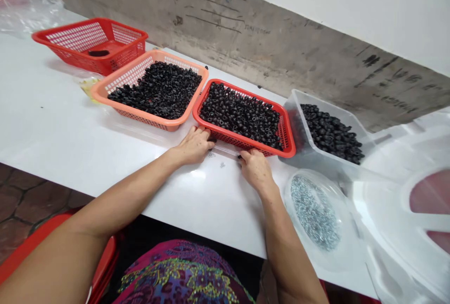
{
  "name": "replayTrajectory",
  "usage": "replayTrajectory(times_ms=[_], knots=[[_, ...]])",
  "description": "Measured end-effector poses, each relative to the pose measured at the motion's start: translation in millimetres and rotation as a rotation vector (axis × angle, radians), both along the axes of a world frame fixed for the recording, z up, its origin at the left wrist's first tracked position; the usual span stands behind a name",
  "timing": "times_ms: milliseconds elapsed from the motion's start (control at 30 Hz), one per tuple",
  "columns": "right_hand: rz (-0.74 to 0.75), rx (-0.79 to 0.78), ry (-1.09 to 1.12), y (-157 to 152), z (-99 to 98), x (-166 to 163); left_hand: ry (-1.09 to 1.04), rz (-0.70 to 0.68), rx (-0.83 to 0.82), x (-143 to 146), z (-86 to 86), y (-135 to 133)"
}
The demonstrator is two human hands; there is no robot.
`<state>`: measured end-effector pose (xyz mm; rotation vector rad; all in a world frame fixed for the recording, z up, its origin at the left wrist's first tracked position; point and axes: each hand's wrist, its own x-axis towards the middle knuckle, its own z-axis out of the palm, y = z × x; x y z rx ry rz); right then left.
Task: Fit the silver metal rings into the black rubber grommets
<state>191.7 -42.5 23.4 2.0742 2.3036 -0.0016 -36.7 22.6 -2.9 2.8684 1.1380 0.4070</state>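
Note:
My left hand (197, 145) is on the white table at the front of a red basket (288, 147), fingers closed around what looks like a small black part (212, 140). Against the same basket's front side, nearer its right end, my right hand (256, 169) is closed too. A bit of a small black part (240, 157) shows at its fingertips. Small black ring-ended parts (242, 114) fill the red basket. Between the hands, tiny metal pieces (222, 165) lie on the table.
An orange basket (100, 93) of small black parts stands left of the red one. Beyond it is another red basket (87, 63). To the right are a clear bin (305, 130) of black parts, a round tub (290, 191) of tiny metal pieces and a white plastic stool (386, 187).

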Motion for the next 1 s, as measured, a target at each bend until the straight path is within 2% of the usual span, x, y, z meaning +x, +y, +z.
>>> replayTrajectory(times_ms=[200,367,467,600,733,867,1000], knots=[[0.013,-0.023,0.011,7.5,-10.0,4.0,-0.049,-0.005,-0.050,3.0,-0.7,0.1],[0.027,0.005,0.026,9.6,-12.7,1.8,-0.342,-0.051,-0.157,6.8,2.3,-3.9],[0.037,0.024,0.043,9.9,-15.9,0.4,-0.624,-0.048,-0.326,11.4,3.7,-8.8],[0.014,0.050,0.093,9.8,-20.3,-2.0,-0.959,-0.008,-0.716,19.1,6.3,-15.6],[0.067,0.128,0.167,8.1,-24.3,-3.6,-1.191,-0.012,-1.067,26.1,8.1,-21.4],[0.129,0.240,0.264,5.0,-27.3,0.2,-1.258,0.015,-1.246,29.1,8.8,-26.0],[0.108,0.251,0.261,3.6,-25.0,9.8,-1.298,0.052,-1.268,28.1,9.6,-25.2]])
